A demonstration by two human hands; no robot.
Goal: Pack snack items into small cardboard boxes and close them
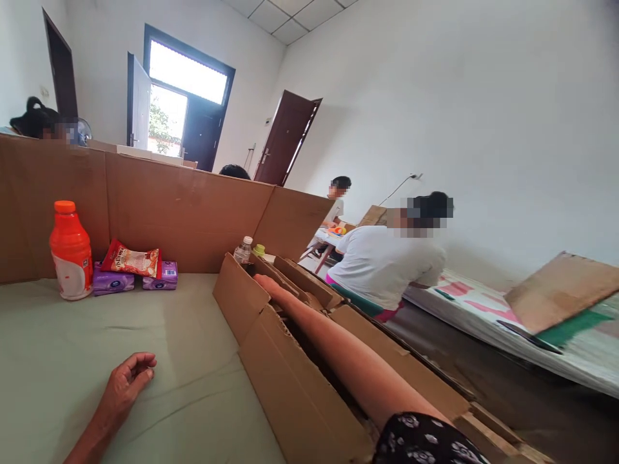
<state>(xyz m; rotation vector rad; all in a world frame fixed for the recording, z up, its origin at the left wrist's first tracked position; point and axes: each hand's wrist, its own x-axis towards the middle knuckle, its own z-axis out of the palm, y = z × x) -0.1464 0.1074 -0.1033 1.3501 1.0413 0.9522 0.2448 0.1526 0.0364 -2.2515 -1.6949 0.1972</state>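
Observation:
My left hand [126, 380] is over the pale green tabletop [178, 348], fingers loosely curled and thumb apart, with nothing in it. My right arm stretches along a long cardboard box [300, 380] with open flaps at the table's right side. At the box's far end my right hand [265, 282] reaches in. The fingers of that hand are hidden, so what they touch does not show. Just beyond it stand a clear plastic bottle [243, 249] with a white cap and a small yellow-green lidded item [259, 250].
A cardboard wall [188, 209] closes off the table's back. Before it stand an orange bottle [71, 251] and purple tissue packs [162, 276] with a red snack packet [133, 260] on top. A person in a white shirt [382, 258] sits to the right; other people are farther off.

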